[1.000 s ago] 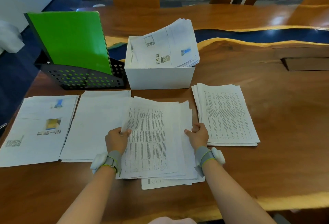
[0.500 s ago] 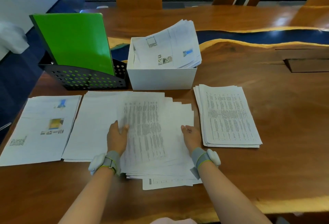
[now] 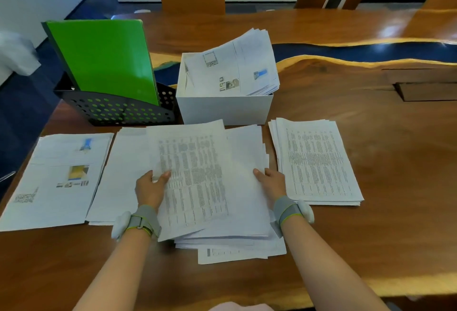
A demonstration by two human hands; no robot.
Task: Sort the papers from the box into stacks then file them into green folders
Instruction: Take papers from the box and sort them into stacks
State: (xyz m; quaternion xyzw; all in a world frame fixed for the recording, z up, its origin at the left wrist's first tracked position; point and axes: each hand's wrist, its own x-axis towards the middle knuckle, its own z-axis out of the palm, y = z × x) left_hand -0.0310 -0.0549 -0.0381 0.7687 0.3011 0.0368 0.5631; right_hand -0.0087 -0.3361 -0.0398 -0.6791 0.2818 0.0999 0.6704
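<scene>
Bare tabletop [image 3: 371, 249] lies open along the near edge and toward the right edge. The left hand [image 3: 149, 190] and right hand [image 3: 272, 183], set apart, each pinch a side of the loose middle pile [image 3: 217, 187], which lies among four paper groups on the surface. Farther back stand one white box [image 3: 223, 109] of papers and one green folder [image 3: 103, 58] in a black rack [image 3: 116, 110].

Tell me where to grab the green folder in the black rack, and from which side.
Pinch the green folder by its top edge, coming down from above. It stands leaning in the black rack, whose perforated wall hides its bottom, while the upper part rises bare. The white box beside it crowds a sideways approach.
</scene>
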